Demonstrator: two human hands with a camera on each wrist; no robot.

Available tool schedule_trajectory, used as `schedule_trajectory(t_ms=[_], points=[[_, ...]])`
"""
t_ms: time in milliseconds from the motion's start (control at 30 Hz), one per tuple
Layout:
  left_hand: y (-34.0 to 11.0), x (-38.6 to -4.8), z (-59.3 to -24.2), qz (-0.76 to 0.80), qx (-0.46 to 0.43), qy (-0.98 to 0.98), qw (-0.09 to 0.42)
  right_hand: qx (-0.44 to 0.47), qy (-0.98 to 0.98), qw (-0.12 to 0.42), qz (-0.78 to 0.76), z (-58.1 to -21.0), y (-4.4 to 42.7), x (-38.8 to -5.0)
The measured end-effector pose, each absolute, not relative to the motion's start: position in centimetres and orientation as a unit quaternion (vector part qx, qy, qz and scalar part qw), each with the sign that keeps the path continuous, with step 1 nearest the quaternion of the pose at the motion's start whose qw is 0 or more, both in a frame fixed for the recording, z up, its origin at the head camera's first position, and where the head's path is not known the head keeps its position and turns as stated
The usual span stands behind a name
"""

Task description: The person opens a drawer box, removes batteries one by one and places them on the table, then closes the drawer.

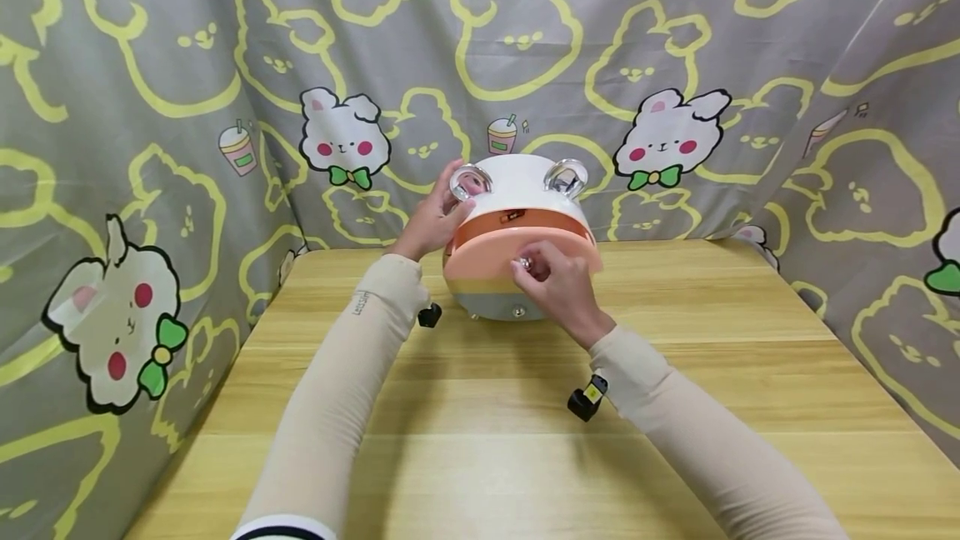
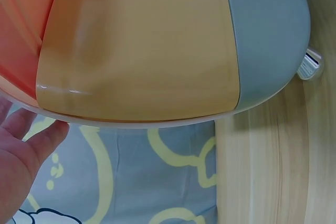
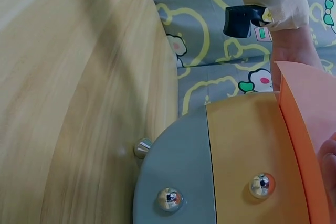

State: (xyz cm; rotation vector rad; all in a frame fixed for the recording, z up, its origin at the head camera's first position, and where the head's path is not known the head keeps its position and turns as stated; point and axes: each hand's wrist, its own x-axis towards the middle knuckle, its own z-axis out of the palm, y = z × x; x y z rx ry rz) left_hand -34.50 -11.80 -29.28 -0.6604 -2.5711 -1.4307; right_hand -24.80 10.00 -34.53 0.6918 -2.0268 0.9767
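A small rounded chest of drawers (image 1: 491, 287) stands on the table, with a white top and two shiny ring-shaped ears (image 1: 566, 179). Its coral top drawer (image 1: 480, 252) is pulled out, and a small dark-and-orange item (image 1: 512, 216) shows in the gap. My right hand (image 1: 558, 282) pinches that drawer's silver knob (image 1: 526, 263). Against the chest's upper left side rests my left hand (image 1: 435, 219), beside the left ear; its fingertips touch the rim in the left wrist view. The tan middle drawer (image 3: 247, 145) and grey-blue bottom drawer (image 3: 181, 166) are closed, each with a round knob.
The wooden table (image 1: 480, 457) reaches toward me in front of the chest. Patterned grey curtains (image 1: 420, 48) hang behind and on both sides. A black wrist camera (image 1: 583, 403) hangs below the right sleeve, another (image 1: 430, 315) by the left.
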Motion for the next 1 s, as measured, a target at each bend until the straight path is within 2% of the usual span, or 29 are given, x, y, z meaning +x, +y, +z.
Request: schedule_trajectory(t_ms=[367, 667, 1000], points=[[-11.8, -34.6, -29.4, -0.473, -0.212, -0.853, 0.064, 0.279, -0.789, 0.402, 0.372, -34.4, 9.9, -23.6], [-11.7, -34.6, -29.5, -0.471, -0.214, -0.854, 0.061, 0.278, -0.795, 0.385, 0.378, -34.3, 10.0, -22.4], [-11.8, -34.6, -29.4, -0.473, -0.224, -0.849, 0.065, 0.295, -0.789, 0.393, 0.368, -34.2, 10.0, -21.2]])
